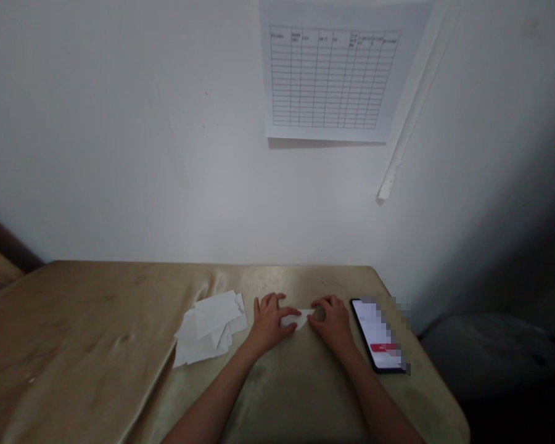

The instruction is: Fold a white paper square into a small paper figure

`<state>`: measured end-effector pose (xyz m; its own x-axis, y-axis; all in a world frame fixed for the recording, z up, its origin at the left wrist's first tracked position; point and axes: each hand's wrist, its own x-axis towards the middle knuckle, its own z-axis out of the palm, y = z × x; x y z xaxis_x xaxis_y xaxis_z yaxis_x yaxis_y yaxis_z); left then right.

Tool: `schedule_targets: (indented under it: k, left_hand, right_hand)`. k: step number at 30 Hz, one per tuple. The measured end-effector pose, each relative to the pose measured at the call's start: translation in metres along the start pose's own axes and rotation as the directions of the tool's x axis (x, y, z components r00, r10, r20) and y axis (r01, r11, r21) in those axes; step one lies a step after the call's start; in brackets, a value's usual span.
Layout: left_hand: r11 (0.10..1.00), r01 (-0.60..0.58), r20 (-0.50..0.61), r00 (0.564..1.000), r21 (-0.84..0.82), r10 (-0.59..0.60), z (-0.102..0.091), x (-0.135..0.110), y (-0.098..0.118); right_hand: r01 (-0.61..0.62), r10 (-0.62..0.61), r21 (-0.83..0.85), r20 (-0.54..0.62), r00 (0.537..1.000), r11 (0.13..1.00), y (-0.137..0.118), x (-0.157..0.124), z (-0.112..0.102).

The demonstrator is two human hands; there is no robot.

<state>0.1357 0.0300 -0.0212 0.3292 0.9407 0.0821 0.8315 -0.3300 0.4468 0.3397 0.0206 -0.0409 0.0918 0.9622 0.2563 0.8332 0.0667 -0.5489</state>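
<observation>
Near the bottom middle of the frame, the left hand (275, 317) and the right hand (332, 319) are holding a small white paper (304, 319) on the counter (300, 388). Paper scraps (211, 324) are lying toward the lower left, and a phone (372, 330) is lying toward the lower right.

A lit phone (374, 333) lies right of the fingers (288, 311); above and beyond them, a gridded sheet (330, 83) hangs on the wall (120, 160).

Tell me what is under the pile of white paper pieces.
The white paper pile rests on the creased tan table cover. Anything else beneath it is hidden.
</observation>
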Motion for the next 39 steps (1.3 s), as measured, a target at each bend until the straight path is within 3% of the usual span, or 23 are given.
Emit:
schedule_targets:
  k: [11,39]
  left_hand:
    - [0.999,-0.018,-0.016,1.000,0.029,0.018,0.001,0.000,-0.003]
    - [0.999,-0.031,0.026,0.999,0.028,0.030,-0.003,0.000,-0.005]
  right_hand:
    - [0.048,-0.049,0.013,0.074,0.996,0.999,-0.011,-0.012,-0.001]
    - [0.054,-0.053,-0.047,0.036,0.998,0.997,0.003,0.003,0.002]
